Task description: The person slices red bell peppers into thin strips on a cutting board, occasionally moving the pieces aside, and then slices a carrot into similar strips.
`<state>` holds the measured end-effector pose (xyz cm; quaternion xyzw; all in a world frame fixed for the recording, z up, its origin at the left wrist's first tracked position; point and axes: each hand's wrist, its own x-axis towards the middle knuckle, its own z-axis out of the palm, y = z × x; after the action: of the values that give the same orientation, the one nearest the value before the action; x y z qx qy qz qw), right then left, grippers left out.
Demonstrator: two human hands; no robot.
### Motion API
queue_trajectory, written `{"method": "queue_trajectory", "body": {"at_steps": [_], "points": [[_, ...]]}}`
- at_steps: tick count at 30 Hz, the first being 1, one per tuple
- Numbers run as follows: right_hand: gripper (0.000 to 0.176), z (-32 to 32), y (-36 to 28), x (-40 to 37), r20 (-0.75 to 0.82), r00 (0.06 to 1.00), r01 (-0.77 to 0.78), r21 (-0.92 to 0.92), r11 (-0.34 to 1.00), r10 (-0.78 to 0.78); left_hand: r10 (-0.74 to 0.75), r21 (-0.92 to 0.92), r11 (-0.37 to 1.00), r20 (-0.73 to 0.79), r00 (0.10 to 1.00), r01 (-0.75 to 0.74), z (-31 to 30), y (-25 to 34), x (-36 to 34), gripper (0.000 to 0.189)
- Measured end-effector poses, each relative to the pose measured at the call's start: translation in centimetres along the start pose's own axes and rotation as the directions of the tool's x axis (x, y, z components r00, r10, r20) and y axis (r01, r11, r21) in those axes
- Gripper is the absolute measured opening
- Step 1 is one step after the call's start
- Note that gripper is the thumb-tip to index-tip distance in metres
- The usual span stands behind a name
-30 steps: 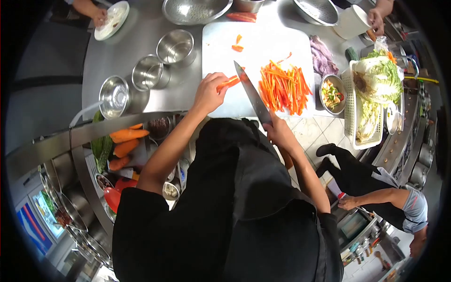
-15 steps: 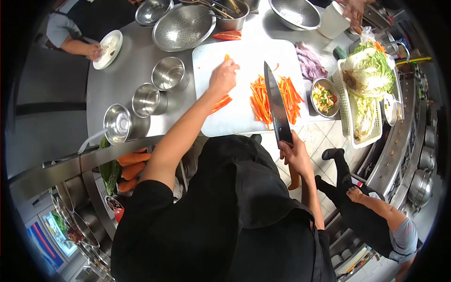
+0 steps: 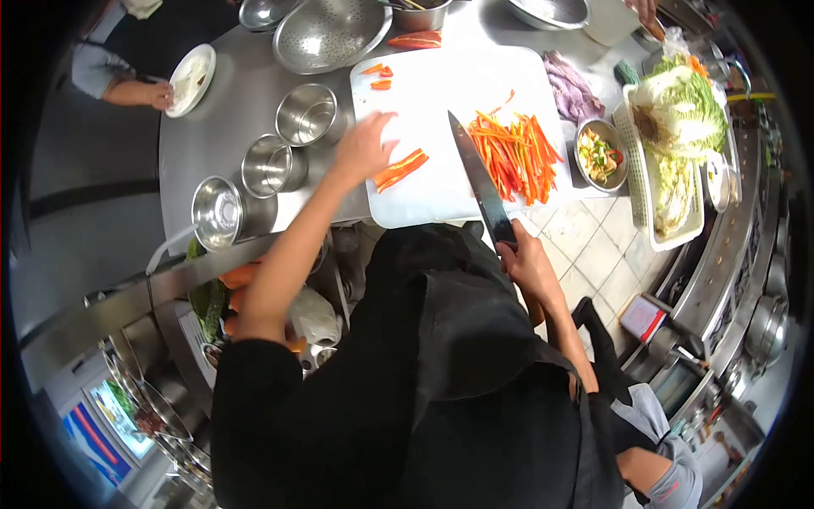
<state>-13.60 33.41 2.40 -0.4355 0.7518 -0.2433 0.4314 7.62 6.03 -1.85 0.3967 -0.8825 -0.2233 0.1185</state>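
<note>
My right hand (image 3: 530,265) is wrapped around the handle of a long chef's knife (image 3: 480,176). Its blade points away from me across the white cutting board (image 3: 424,114), along the left side of a pile of red pepper strips (image 3: 519,161). Over the left part of the board, my left hand (image 3: 365,148) is empty, fingers and thumb apart. Beside it lies a larger red pepper piece (image 3: 400,170). Small pepper pieces (image 3: 381,84) rest near the board's far left corner.
Steel bowls (image 3: 306,114) and a colander (image 3: 331,36) stand left and behind. To the right are a purple cloth (image 3: 574,89), a bowl of cut vegetables (image 3: 599,154) and a basket (image 3: 642,208) with cabbage. One person holds a white plate (image 3: 192,81); another is at lower right.
My left hand has let go of a small pepper piece at the far left corner and come back toward me. The knife tip has swung left. The person at right has moved nearer me.
</note>
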Motion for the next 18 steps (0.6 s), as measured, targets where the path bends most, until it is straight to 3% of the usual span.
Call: {"method": "queue_trajectory", "body": {"at_steps": [1, 3, 4, 6, 9, 14, 18], "points": [[0.026, 0.4, 0.0, -0.1, -0.013, 0.999, 0.042, -0.018, 0.999, -0.042, -0.126, -0.056, 0.988, 0.23, 0.965, 0.142, -0.2, 1.3, -1.4, 0.045], [0.027, 0.7, -0.8, 0.0, -0.013, 0.996, 0.089, -0.037, 0.995, -0.09, -0.185, -0.23, 0.946, 0.19, 0.964, 0.227, 2.1, 1.8, -3.6, 0.041], [0.027, 0.8, -1.0, 0.3, -0.012, 0.996, 0.087, -0.038, 0.995, -0.088, -0.185, -0.231, 0.946, 0.191, 0.964, 0.228, 2.3, 2.9, -4.1, 0.041], [0.029, 1.0, -1.4, 0.8, -0.042, 0.99, 0.128, -0.151, 0.98, -0.136, -0.244, -0.503, 0.813, 0.161, 0.956, 0.292, 3.1, 4.9, -4.9, 0.04], [0.03, 1.3, -2.5, 1.6, -0.008, 0.999, 0.046, -0.263, 0.964, -0.049, -0.158, -0.521, 0.837, 0.066, 0.985, 0.17, 4.1, 5.1, -5.7, 0.03], [0.03, 1.7, -4.2, 2.0, 0.059, 0.998, 0.054, -0.391, 0.919, -0.034, 0.054, -0.366, 0.925, -0.145, 0.988, -0.104, 5.0, 5.0, -5.8, 0.024], [0.029, 2.2, -3.6, 2.3, 0.088, 0.994, 0.102, -0.454, 0.885, -0.069, 0.076, -0.338, 0.933, -0.152, 0.986, -0.124, 5.0, 4.8, -5.5, 0.023]]}}
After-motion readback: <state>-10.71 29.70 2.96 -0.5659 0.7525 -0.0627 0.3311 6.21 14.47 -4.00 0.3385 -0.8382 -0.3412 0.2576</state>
